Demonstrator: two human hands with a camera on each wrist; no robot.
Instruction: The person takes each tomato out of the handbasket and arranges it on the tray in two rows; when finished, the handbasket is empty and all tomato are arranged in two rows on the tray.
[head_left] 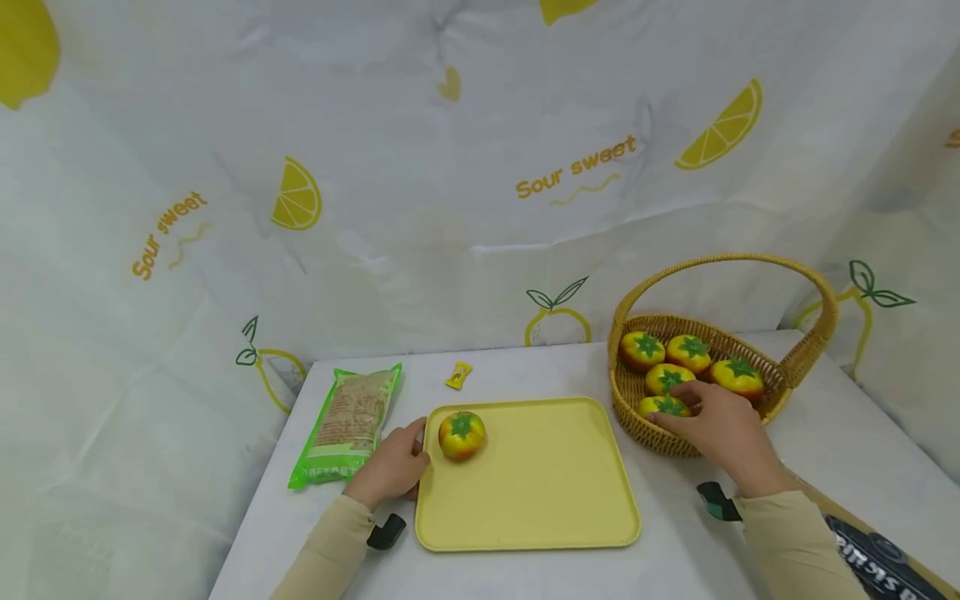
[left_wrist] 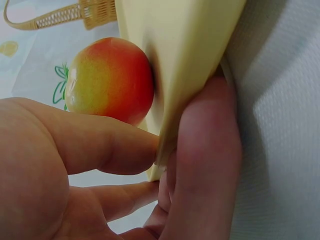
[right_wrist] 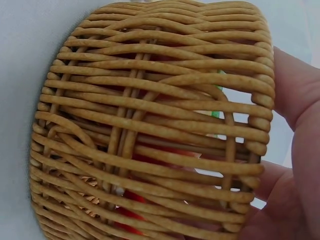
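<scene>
My left hand [head_left: 392, 468] grips the left edge of a pale yellow tray [head_left: 532, 475]; the left wrist view shows fingers above and below its rim [left_wrist: 167, 135]. One red-and-yellow tomato [head_left: 462, 436] with a green star-shaped top sits at the tray's upper left corner. On the right, my right hand [head_left: 726, 429] reaches over the near rim of a wicker basket [head_left: 630, 417]. Its thumb and fingers curl around the nearest tomato [head_left: 663, 407], which is still down inside. Several more tomatoes [head_left: 688, 353] lie there. The basket's woven wall [right_wrist: 150, 110] hides most of the contact in the right wrist view.
A green-edged bag of brown contents [head_left: 351, 421] lies left of the tray. Behind the tray is a small yellow wrapped packet [head_left: 458, 375]. The basket's tall handle [head_left: 723, 260] arches over it. A cardboard box with dark print [head_left: 885, 550] lies at the lower right.
</scene>
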